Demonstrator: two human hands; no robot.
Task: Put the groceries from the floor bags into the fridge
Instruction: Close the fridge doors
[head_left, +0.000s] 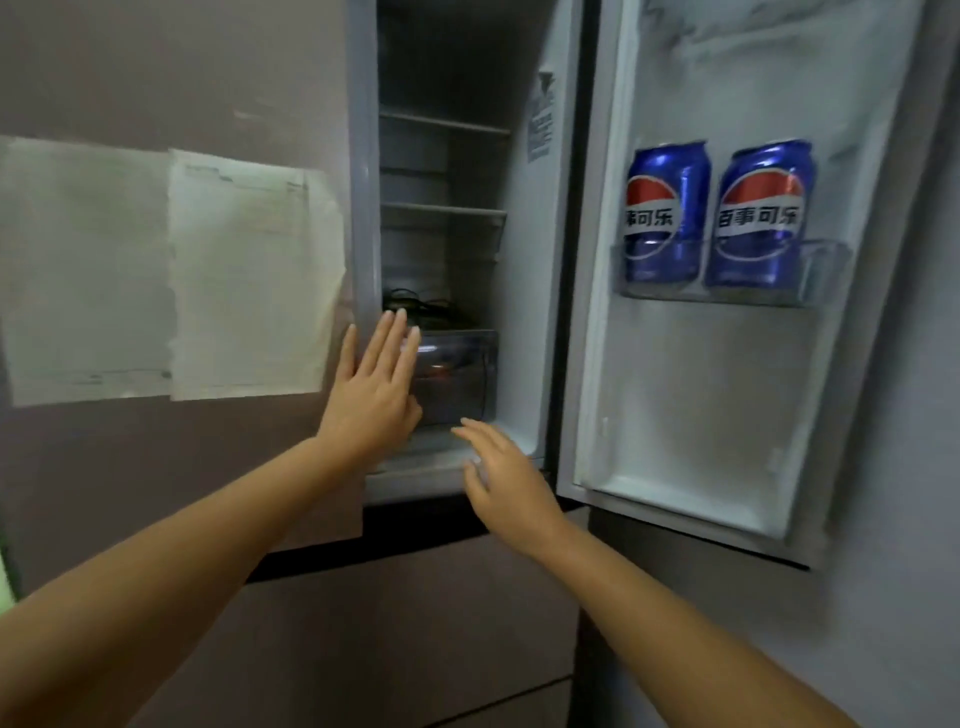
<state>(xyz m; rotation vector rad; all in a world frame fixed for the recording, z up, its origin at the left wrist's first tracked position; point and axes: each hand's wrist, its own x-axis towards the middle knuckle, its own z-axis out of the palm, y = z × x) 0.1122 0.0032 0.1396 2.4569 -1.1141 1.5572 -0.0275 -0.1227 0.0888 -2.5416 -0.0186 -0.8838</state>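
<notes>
Before an open fridge (540, 260), both bare hands reach toward its lower compartment, holding nothing. The left hand (374, 389) is raised flat with fingers apart in front of a clear drawer (462, 374), over the edge of the closed left door (156, 78), which carries two paper sheets (249, 275); the right hand (506, 483) hovers lower, fingers loosely spread, just below the drawer. Two blue cans (667, 213) stand side by side in the bin (826, 270) of the open right door (727, 389); the shelves (441, 210) look bare.
</notes>
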